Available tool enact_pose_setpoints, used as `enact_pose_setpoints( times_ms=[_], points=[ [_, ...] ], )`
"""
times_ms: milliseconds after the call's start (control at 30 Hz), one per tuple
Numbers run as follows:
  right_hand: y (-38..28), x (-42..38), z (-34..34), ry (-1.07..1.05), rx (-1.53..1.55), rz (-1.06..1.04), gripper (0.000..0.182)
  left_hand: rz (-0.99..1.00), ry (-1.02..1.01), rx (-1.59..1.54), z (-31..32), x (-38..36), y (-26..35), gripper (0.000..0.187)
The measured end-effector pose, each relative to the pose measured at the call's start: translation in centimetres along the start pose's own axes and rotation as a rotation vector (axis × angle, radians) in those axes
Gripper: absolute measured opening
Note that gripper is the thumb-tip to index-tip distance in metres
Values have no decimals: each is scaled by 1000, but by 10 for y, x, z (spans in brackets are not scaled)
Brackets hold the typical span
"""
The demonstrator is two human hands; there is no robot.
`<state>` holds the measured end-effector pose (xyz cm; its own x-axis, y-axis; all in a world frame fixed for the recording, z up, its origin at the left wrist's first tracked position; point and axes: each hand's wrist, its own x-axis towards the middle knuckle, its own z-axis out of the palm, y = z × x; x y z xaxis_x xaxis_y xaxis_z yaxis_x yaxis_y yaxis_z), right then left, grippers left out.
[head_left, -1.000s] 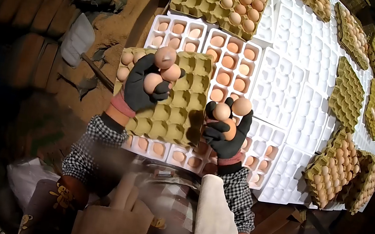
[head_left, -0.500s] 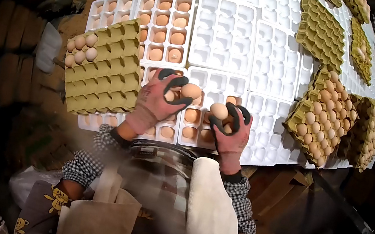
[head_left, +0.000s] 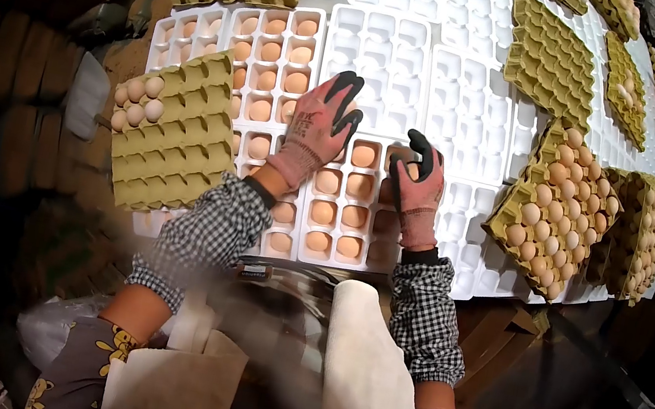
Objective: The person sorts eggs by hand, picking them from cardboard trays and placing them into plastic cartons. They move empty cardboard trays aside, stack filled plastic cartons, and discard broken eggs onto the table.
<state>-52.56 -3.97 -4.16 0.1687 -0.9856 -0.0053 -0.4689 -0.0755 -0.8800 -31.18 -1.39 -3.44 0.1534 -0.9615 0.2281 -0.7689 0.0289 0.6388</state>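
Observation:
My left hand, in a pink glove with black fingertips, reaches over the near-left corner of the back white tray. A sliver of an egg shows between its thumb and fingers. My right hand, gloved alike, curls over the right column of the near white tray. An egg shows inside its curved thumb and fingers; whether it rests in a cell is hidden. Brown eggs fill the visible left and middle cells of that near tray.
To the left lies a pulp egg tray with several eggs at its corner. Another white tray beside my left hand holds eggs. At the right stand a full egg tray and stacked trays. An egg-free pulp tray lies behind.
Both hands have moved away from my body, the left one farther, onto the back tray. Eggs now sit in the near tray's far row, where cells were bare. The view has shifted slightly.

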Motion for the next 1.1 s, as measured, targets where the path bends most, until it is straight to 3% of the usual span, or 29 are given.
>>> enact_pose_setpoints(
  times_ms=[67,133,200,267,333,400,467,500,567,600,633,700,733,800,833,867,900,933,1000,1033,1067,1100],
  points=[
    [-11,24,10,85,50,-174,46,-37,-138,379,13,-1,-14,60],
    [-46,39,17,66,111,-125,41,-77,-220,426,-4,-15,-6,63],
    [-6,52,40,73,-479,-380,43,-65,-157,328,-20,-42,-3,59],
    [10,48,52,45,-688,-483,47,46,-108,76,-64,-62,0,45],
    [31,53,50,35,-602,-466,55,-82,-86,239,-128,-86,-28,43],
    [-5,45,48,103,-307,-389,56,-480,291,284,-192,-104,-78,45],
    [-62,33,74,46,-120,-270,54,-279,96,814,-242,-100,-125,46],
    [-74,31,97,-39,-15,-310,54,-294,102,802,-251,-100,-141,46],
    [-143,11,145,-266,165,-202,59,-219,-203,859,-268,-103,-168,50],
    [-139,5,177,-373,144,-273,64,-221,-202,852,-277,-109,-177,50],
    [-167,1,201,-475,64,-431,69,-299,7,439,-282,-116,-184,51],
    [-214,-9,249,-733,-136,-537,68,-481,390,-437,-294,-123,-178,47],
    [-226,-16,275,-752,-390,-644,66,-488,386,-442,-300,-131,-178,47],
    [-224,-12,311,-741,-628,-728,62,-606,424,-753,-317,-148,-188,36],
    [-225,-9,310,-748,-407,-542,57,-835,390,-1064,-327,-149,-198,41],
    [-226,-1,306,-740,-188,-359,51,-827,396,-1070,-326,-146,-208,41],
    [-194,4,313,-639,202,-316,36,-704,140,-262,-321,-138,-209,46],
    [-202,4,308,-668,785,92,24,-504,-125,516,-314,-138,-211,50],
    [-219,25,287,-695,527,-136,18,-490,-100,391,-312,-144,-226,51],
    [-220,27,291,-766,570,278,20,-443,-65,288,-313,-136,-238,52],
    [-223,28,300,-748,494,234,29,-429,-69,270,-313,-134,-246,52],
    [-232,27,311,-659,189,-145,36,-459,34,25,-316,-138,-250,52]
  ],
)
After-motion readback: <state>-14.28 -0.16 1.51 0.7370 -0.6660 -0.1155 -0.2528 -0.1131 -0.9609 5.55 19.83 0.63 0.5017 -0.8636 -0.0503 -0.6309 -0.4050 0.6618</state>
